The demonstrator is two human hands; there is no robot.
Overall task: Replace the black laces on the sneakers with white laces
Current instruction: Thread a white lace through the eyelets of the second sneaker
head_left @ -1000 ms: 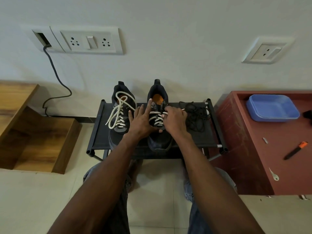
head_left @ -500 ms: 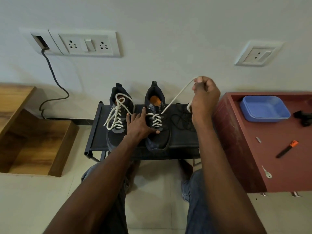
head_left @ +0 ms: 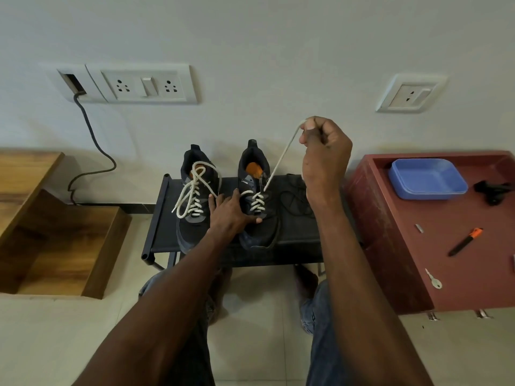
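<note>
Two dark sneakers stand side by side on a low black rack [head_left: 158, 218]. The left sneaker [head_left: 192, 224] carries a white lace with its loose ends lying over the tongue. The right sneaker [head_left: 257, 218] is partly laced in white. My left hand [head_left: 232, 211] rests on it with straight fingers, thumb at the lower crossings. My right hand [head_left: 324, 151] is raised above the rack and pinches the free end of the white lace [head_left: 281, 160], which runs taut down to an upper eyelet. A heap of black laces [head_left: 295, 199] lies on the rack right of the shoe.
A red-brown cabinet [head_left: 390, 246] stands at the right with a blue tray [head_left: 426, 178], an orange-tipped cutter [head_left: 464, 242], a key [head_left: 433, 279] and a black object [head_left: 493, 190]. A wooden step [head_left: 64, 246] is at the left. Wall sockets and a hanging cable [head_left: 92, 140] are behind.
My right hand left the right sneaker's lacing and rose up and to the right, drawing the white lace taut. My left hand stayed on the shoe.
</note>
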